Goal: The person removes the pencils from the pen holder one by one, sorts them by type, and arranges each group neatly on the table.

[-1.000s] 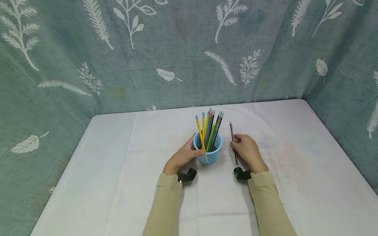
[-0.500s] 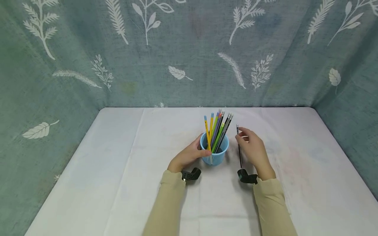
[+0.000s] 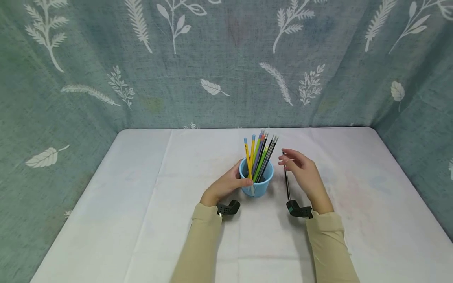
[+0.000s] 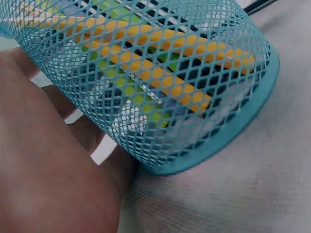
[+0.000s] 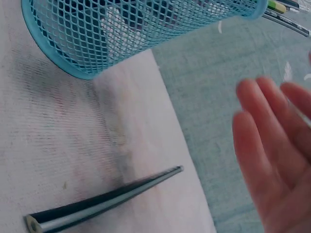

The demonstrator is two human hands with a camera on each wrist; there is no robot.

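Evidently gripping with the left hand (image 3: 223,188) a blue cup (image 3: 262,190) of pencils (image 3: 259,159), so probably nearly done; farther right, with one dark pencil (image 3: 287,184) left on the table (image 3: 184,157), hovering near it with an empty, loosely spread right hand (image 3: 303,169).

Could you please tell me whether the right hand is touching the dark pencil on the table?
Apart: the right wrist view shows a clear gap, backed by curtain, between the right hand and the pencil.
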